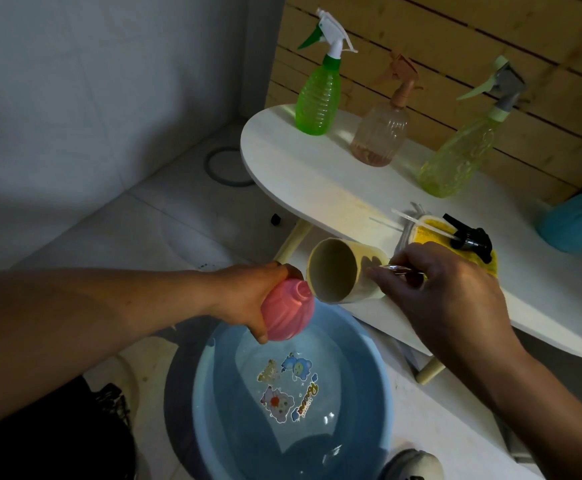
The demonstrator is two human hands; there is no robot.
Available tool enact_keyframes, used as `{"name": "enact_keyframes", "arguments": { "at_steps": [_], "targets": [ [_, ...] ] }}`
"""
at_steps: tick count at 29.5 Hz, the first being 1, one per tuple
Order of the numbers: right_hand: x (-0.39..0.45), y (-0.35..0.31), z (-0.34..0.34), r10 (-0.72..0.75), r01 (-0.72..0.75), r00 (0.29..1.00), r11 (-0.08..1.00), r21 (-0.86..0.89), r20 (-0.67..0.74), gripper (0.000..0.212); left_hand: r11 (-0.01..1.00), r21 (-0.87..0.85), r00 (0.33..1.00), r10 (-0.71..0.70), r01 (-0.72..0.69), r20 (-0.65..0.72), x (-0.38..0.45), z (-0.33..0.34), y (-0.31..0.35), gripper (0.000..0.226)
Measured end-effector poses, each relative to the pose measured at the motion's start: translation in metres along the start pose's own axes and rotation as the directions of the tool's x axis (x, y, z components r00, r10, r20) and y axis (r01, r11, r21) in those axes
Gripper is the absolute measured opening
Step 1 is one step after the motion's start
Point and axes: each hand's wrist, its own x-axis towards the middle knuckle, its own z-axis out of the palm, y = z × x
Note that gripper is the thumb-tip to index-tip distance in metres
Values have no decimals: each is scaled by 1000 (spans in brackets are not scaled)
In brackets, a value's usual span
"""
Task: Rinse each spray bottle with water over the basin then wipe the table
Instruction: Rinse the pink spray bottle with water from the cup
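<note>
Left hand (248,299) gripping; right hand (449,292) pinching.

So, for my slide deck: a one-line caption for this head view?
Left hand holds pink bottle over blue basin; right hand tips cream cup.

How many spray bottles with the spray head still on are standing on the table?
3, in a row at the table's back edge: the green bottle at left, the pink-tinted clear bottle in the middle, the yellow-green bottle at right. The blue object is cut off, so uncertain.
</note>
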Motion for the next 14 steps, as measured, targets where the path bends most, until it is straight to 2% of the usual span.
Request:
{"name": "enact_keyframes", "arguments": {
  "at_steps": [14],
  "targets": [
    [-3, -2, 0, -89, 87, 994, 995, -43, -55, 30, 1000, -9, 1000, 7, -7, 2, 0, 3, -3, 108]
  ]
}}
